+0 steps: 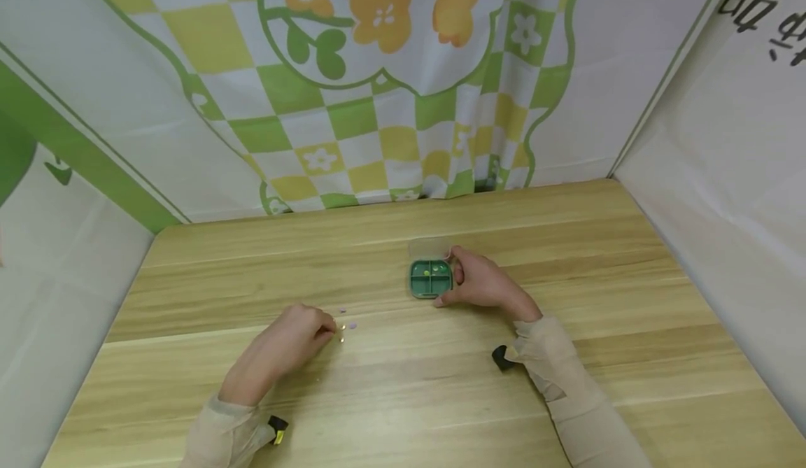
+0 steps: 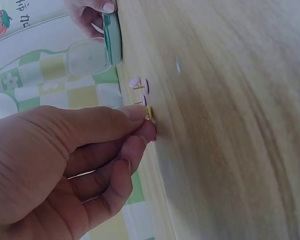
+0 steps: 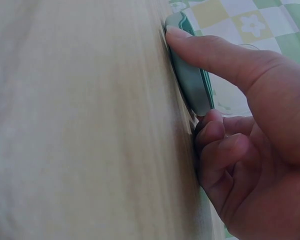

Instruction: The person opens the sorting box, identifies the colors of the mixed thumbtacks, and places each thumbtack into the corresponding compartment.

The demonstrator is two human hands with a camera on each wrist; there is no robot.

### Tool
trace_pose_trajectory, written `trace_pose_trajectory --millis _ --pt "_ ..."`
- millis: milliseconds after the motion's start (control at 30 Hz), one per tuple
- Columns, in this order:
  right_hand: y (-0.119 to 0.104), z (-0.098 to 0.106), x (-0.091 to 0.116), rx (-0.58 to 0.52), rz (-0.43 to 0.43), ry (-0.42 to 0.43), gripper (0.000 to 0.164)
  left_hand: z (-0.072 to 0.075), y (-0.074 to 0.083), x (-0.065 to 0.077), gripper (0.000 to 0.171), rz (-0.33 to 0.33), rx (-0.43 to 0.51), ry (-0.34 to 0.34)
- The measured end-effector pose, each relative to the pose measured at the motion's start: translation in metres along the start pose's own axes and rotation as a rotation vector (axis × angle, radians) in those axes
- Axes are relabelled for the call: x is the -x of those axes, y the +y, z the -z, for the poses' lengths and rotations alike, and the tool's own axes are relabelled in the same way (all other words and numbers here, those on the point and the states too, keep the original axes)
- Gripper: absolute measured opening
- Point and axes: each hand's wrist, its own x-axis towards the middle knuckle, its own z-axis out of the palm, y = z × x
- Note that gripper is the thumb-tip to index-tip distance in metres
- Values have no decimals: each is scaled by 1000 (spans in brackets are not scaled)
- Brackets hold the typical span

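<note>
Your left hand (image 1: 288, 338) pinches what appears a gold thumbtack (image 2: 149, 112) beside lilac tacks (image 1: 352, 326); your right hand (image 1: 483, 283) grips the green case (image 1: 420, 285), towards the table's (image 1: 390, 398) far edge. Step judged: picking up. Next move calls for a secure pinch, clean lift.

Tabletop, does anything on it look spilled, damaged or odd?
Small pink-topped tacks lie loose by the left hand, outside the open green box, so they look scattered. One pale mark on the tabletop also stands out; I can't tell whether it's damage or glare.
</note>
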Motion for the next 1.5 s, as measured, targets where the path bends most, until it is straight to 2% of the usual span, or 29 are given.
trace_pose_trajectory --millis 167,433,800,900,1100,1167,1333,1500 --pt "2 -1 1 -2 -8 2 68 -1 0 2 10 22 1 2" --pt "1 0 2 4 -13 3 69 0 -1 3 10 38 14 12" --pt "2 2 1 -4 2 4 67 13 3 -9 18 70 53 -6" --pt "2 2 0 -5 2 5 67 15 7 -16 27 65 55 -2" --pt "3 0 1 -16 -6 1 68 19 17 -39 45 20 42 10" --pt "3 0 0 -17 -11 -1 68 20 22 -48 41 4 29 21" --pt "2 -1 0 -8 -15 0 68 16 31 -71 16 -38 3 56" --pt "2 -2 -1 -10 -10 -1 69 3 36 -91 17 -114 -14 54"
